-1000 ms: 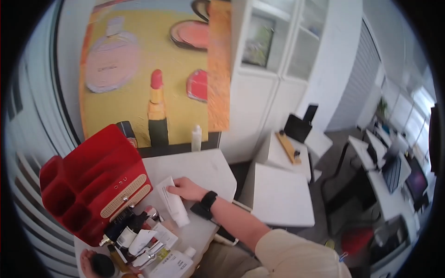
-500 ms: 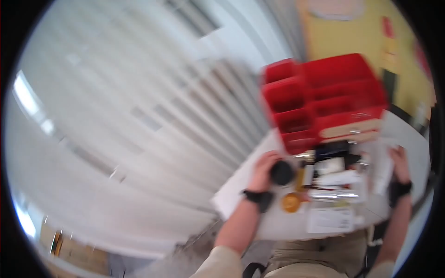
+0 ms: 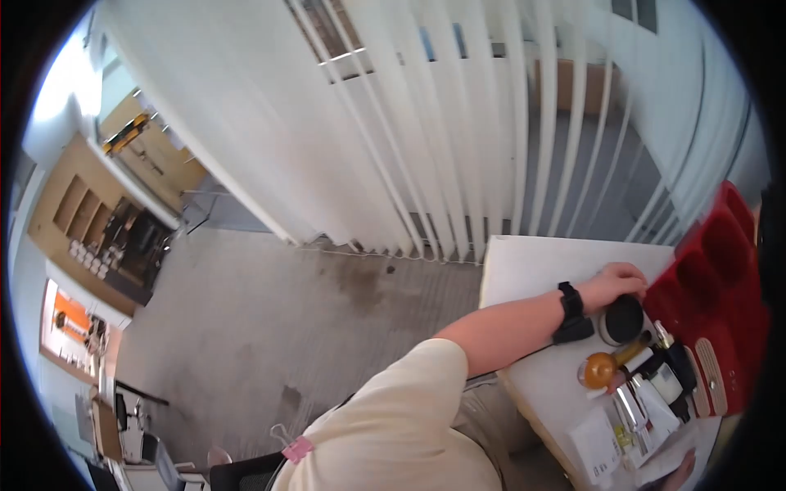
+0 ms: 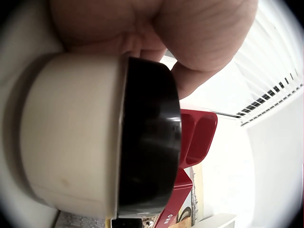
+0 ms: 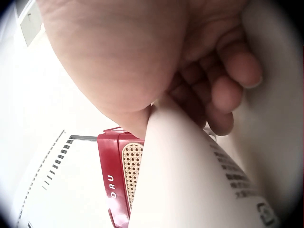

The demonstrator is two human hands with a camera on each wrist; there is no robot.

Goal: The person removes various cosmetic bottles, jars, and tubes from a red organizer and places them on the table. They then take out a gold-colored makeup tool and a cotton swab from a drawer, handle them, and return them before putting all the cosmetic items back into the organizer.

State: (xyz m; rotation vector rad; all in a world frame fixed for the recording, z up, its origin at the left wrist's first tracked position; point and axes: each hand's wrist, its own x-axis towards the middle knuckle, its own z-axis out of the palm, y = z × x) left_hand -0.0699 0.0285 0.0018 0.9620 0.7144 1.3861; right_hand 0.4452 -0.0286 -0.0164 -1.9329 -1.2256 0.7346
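My left hand (image 3: 610, 284) rests on the white table beside a jar with a round black lid (image 3: 624, 317). Its fingers are loosely bent along the far side of the jar. The jar's cream body (image 4: 71, 133) stands close to the palm in the left wrist view. At the lower edge of the head view, my right hand (image 3: 679, 473) is only partly seen. The right wrist view has it pinching a white tube (image 5: 185, 166) with dark print, thumb on one side and curled fingers on the other.
A red compartment case (image 3: 712, 270) stands along the table's right side. Between the hands lie an amber round piece (image 3: 600, 371), silver tubes (image 3: 629, 407), a dark bottle (image 3: 678, 366) and a white labelled pack (image 3: 596, 448). Vertical blinds (image 3: 458, 164) hang beyond the table (image 3: 524, 262).
The head view has swung far to the left, bringing my left hand and forearm into sight and pushing the right hand to the lower edge. The jar keeps its place by the left hand.
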